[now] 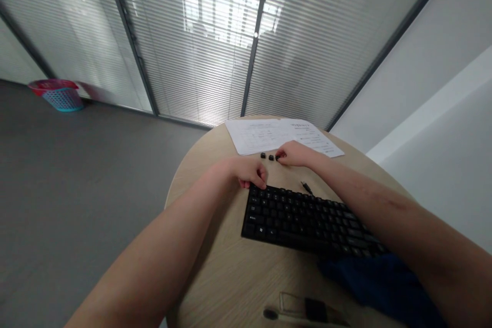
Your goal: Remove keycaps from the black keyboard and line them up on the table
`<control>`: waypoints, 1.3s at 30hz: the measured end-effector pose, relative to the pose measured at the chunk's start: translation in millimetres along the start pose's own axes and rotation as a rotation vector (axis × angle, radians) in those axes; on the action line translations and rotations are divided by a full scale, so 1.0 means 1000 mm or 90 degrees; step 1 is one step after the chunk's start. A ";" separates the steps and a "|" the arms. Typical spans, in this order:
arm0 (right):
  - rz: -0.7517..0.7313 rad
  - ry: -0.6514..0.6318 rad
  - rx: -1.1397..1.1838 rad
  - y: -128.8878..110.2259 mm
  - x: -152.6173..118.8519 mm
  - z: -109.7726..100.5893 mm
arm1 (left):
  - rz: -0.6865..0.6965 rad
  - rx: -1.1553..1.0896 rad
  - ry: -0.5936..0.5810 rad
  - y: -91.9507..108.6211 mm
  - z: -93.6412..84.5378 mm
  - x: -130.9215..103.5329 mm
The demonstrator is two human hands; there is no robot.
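Observation:
A black keyboard (295, 218) lies at a slant on the round wooden table. At its upper left corner is my left hand (249, 170), fingers curled and thumb resting on the edge keys. Beyond the keyboard, my right hand (292, 152) pinches a small black keycap (277, 158) at the table surface. Two more loose pieces, a black keycap (263, 155) and another keycap (271, 158), sit in a row to its left. My right forearm passes over the keyboard's right end and hides part of it.
Printed paper sheets (269, 136) lie at the table's far edge. A cable plug (306, 187) rests behind the keyboard. Nearer me are a dark blue cloth (380, 282) and a wire-looped tool (294, 308). A red and blue basket (63, 97) stands on the floor by the blinds.

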State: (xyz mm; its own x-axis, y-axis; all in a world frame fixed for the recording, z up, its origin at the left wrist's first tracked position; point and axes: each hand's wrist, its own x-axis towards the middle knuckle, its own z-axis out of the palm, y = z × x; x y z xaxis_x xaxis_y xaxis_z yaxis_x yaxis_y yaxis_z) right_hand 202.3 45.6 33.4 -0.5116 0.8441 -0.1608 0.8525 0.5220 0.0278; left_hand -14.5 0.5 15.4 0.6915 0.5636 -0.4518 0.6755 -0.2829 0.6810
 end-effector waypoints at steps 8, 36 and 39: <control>0.051 0.041 0.014 0.003 -0.013 -0.004 | 0.002 0.002 -0.003 -0.002 0.000 0.002; 0.008 -0.113 -0.028 -0.079 -0.099 -0.018 | 0.002 0.008 -0.002 0.002 -0.001 0.000; 0.010 -0.116 -0.034 -0.082 -0.098 -0.017 | 0.001 0.012 -0.006 0.002 -0.001 0.000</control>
State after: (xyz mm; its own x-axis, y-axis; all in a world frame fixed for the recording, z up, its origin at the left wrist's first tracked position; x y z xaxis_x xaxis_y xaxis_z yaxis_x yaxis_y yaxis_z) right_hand 180.8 -77.7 63.6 -0.4655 0.8186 -0.3363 0.8512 0.5182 0.0831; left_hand -13.4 1.1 16.8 0.6954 0.5555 -0.4558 0.6786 -0.2991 0.6709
